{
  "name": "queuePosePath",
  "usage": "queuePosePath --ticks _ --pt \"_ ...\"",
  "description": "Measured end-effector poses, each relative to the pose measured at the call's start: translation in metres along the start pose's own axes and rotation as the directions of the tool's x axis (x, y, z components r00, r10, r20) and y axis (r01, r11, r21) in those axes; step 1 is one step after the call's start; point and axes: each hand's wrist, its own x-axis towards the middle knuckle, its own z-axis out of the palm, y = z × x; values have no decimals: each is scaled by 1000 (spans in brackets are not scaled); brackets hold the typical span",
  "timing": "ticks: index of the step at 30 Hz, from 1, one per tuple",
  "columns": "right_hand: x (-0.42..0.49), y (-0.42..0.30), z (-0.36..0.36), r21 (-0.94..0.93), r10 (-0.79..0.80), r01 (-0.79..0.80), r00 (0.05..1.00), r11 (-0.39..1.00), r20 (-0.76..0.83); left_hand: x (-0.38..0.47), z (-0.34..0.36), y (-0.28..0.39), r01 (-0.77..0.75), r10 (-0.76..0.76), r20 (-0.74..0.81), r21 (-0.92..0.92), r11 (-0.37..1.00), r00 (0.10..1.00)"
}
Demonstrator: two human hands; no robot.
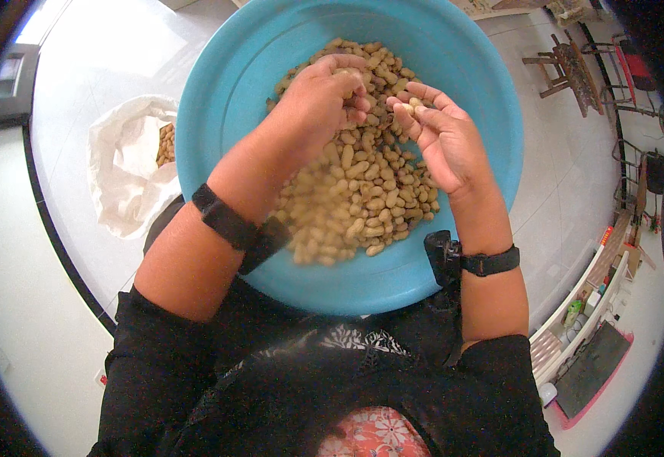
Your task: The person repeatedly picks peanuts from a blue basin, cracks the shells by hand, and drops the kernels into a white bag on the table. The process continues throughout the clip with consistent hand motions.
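Note:
A large blue plastic basin (pixel 349 291) stands before me, with a heap of unshelled peanuts (pixel 375 200) in it. Over the upper left of the heap is my left hand (pixel 329 91), its fingers curled around a pale peanut that shows between thumb and fingertips. To the right, my right hand (pixel 443 131) is turned partly palm up and pinches peanuts (pixel 412 105) between thumb and fingers. Both forearms reach over the basin's near rim, and each wears a black strap. A blurred patch covers the lower left of the heap.
Left of the basin, a white sack (pixel 129 165) lies open on the tiled floor with peanuts (pixel 166 145) inside. A wooden stool (pixel 572 74) stands at the upper right, near several chairs. Farther down on the right is a white shelf unit (pixel 589 303) holding small items.

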Motion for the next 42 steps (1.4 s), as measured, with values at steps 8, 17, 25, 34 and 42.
queuePosePath --ticks 8,17,25,34,42 --pt "-1 -2 6 -261 -62 72 997 963 48 3 -6 0 -54 56 -9 131 990 998" --pt "12 14 0 -865 -314 334 923 374 221 -4 -6 11 -94 96 -17 87 992 995" --pt "-15 62 29 -683 -65 730 681 -17 730 -4 -9 13 -128 133 -57 81 988 989" --pt "-18 69 18 -791 182 565 825 -236 535 -2 -12 11 -129 131 -45 58 990 990" --pt "16 32 -36 -895 141 336 941 -293 308 -2 -13 9 -95 96 -26 37 995 995"
